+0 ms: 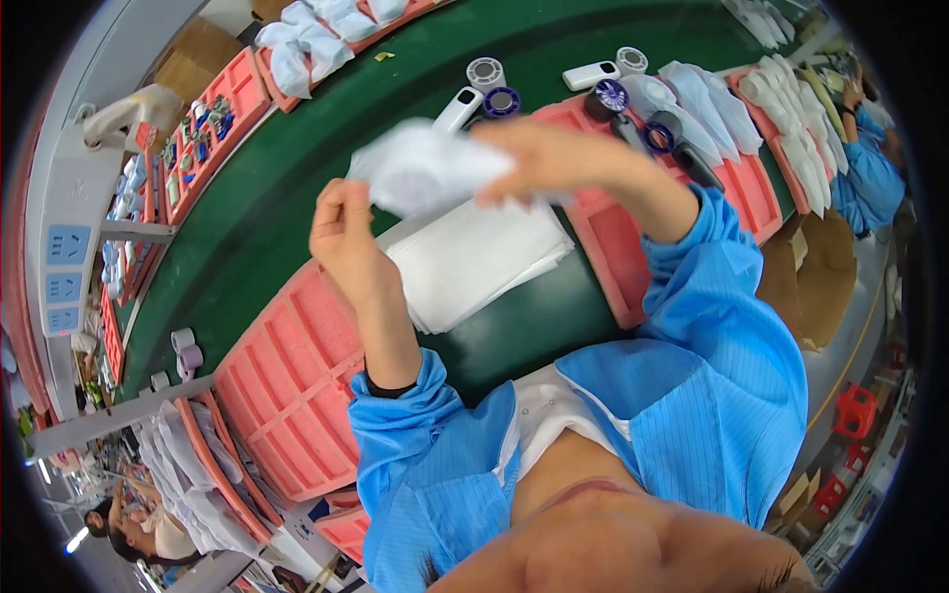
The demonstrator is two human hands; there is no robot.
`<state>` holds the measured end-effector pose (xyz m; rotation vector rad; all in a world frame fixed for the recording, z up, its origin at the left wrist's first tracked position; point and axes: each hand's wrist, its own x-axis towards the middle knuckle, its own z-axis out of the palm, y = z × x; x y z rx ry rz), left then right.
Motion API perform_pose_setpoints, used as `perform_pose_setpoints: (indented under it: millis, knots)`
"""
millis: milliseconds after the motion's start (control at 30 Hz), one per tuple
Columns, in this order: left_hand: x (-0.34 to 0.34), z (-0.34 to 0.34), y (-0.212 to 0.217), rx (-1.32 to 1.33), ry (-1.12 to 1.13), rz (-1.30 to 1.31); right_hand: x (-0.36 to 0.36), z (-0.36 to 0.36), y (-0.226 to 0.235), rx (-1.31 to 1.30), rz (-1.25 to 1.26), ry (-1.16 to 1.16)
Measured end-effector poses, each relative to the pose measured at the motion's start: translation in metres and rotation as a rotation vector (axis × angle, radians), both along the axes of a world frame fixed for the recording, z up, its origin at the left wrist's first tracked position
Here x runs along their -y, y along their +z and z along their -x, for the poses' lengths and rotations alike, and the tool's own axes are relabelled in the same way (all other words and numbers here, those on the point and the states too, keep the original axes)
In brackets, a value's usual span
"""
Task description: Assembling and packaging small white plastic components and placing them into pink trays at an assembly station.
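A white, translucent bag (420,166) is stretched between my hands above the green belt, blurred by motion. Something rounded shows faintly inside it; its kind cannot be made out. My left hand (346,232) is closed, fingertips pinching the bag's left edge. My right hand (559,158) grips the bag's right end, its fingers smeared and partly hidden. Below the bag lies a stack of flat white bags (474,267). Just beyond my right hand are small handheld fans, one white (460,109) and one dark with a purple rotor (607,99).
An unfilled pink compartment tray (287,395) stands at left; another pink tray (618,267) at right carries bagged items (697,104). The green conveyor belt (247,212) curves behind. Trays of small parts (203,128) line its far side. A co-worker's blue sleeve (870,173) shows at far right.
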<state>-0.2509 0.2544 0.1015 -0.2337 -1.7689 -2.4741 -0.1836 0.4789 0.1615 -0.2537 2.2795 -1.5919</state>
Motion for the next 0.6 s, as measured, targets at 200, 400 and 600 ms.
perform_pose_setpoints:
  millis: [200, 400, 600]
  knots:
    - [-0.07, -0.049, -0.047, -0.422, -0.241, 0.844, -0.146, 0.136, -0.072, -0.393, -0.952, -0.732]
    - [-0.087, -0.07, -0.073, -0.522, -0.281, 1.156, -0.218, 0.148, -0.113, -0.085, -1.151, -0.449]
    - [-0.08, -0.068, -0.078, -0.512, -0.231, 1.149, -0.292, 0.09, -0.101, 0.395, -1.331, -0.248]
